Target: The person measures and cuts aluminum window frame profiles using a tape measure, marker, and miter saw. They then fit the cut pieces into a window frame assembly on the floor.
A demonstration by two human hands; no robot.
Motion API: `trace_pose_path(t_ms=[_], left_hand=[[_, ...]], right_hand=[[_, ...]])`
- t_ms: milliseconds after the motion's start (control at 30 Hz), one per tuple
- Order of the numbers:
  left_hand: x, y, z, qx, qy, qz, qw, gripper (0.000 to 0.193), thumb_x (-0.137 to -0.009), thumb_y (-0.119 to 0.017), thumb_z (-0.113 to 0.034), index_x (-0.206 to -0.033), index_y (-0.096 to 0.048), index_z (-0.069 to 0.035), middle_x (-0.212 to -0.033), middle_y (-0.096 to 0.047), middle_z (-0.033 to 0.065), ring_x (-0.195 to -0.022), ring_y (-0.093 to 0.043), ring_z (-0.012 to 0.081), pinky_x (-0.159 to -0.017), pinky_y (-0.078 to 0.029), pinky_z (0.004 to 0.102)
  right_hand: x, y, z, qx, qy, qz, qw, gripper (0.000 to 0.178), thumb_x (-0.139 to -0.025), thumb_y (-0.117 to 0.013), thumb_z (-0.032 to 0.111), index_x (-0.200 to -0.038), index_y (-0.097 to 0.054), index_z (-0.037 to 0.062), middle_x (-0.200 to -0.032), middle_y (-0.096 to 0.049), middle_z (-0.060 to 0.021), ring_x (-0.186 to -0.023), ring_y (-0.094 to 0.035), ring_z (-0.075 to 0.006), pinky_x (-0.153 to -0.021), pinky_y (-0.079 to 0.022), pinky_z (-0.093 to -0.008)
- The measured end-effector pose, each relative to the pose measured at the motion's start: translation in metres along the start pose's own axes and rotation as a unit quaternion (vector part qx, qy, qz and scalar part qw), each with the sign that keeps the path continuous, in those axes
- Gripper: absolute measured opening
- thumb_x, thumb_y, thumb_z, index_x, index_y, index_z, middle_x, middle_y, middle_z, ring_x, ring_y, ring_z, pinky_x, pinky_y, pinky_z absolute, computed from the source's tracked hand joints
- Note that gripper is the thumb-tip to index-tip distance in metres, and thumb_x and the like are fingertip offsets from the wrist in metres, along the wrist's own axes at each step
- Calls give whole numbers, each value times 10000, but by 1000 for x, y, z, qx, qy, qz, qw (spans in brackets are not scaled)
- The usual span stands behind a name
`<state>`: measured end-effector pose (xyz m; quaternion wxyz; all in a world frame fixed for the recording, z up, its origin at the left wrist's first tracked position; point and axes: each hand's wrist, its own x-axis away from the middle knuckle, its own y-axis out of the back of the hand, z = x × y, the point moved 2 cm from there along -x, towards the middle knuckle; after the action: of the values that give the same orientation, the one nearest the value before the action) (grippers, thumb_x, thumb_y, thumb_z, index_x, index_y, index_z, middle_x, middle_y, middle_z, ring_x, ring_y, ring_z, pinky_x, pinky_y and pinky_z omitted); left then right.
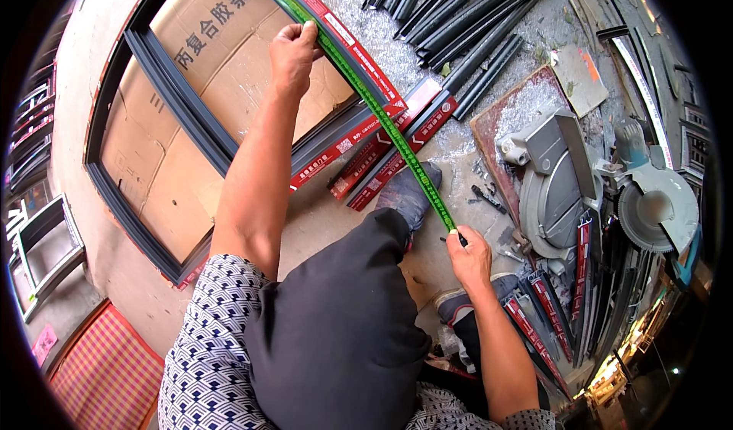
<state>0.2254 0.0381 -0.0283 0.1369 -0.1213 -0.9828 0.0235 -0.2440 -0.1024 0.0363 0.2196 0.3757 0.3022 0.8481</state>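
A green tape measure (pixel 408 157) is stretched taut on a slant, from the top edge down to my right hand (pixel 469 260). That hand is closed on its lower end, with a small dark piece showing by the fingers. Farther up, my left hand (pixel 292 57) pinches the tape between thumb and fingers. Under the tape's upper stretch is the right side of a dark grey window frame (pixel 182 103), partly covered in red and white printed film. A crossbar divides this frame. Brown cardboard (pixel 229 56) shows through its openings.
Red-filmed profile pieces (pixel 435 121) lie past the frame's corner, by my shoe. A miter saw (pixel 649 205) stands at the right, above several cut profiles (pixel 550 308). Dark strips (pixel 473 17) lie at the back. A checkered red cloth (pixel 107 369) is at lower left.
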Motion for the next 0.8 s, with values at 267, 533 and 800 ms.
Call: trace_pose_path(t_ms=[267, 533, 800], left_hand=[[-1, 1, -1, -33, -34, -11, 999, 282, -1029, -696, -240, -1010, -649, 38, -949, -696, 83, -806, -694, 154, -773, -630, 314], [-4, -1, 0, -97, -49, -37, 993, 287, -1023, -702, -225, -1034, -658, 59, -937, -699, 87, -784, -690, 157, -760, -629, 314], [-8, -1, 3, -117, -62, -57, 990, 283, -1015, -713, -210, -1006, -668, 69, -912, -711, 100, -774, -702, 168, -741, -627, 323]], right_hand=[[1, 8, 6, -17, -61, 55, 996, 273, -934, -630, 275, -1023, -700, 26, -941, -675, -257, -878, -649, -455, -782, -505, -495], [2, 16, 2, -20, -31, 42, 998, 243, -957, -635, 253, -958, -705, 21, -631, -556, -65, -607, -529, -142, -582, -439, -356], [4, 24, 20, -67, -121, 116, 984, 302, -952, -629, 259, -1117, -692, 14, -896, -679, -208, -815, -658, -339, -775, -515, -418]])
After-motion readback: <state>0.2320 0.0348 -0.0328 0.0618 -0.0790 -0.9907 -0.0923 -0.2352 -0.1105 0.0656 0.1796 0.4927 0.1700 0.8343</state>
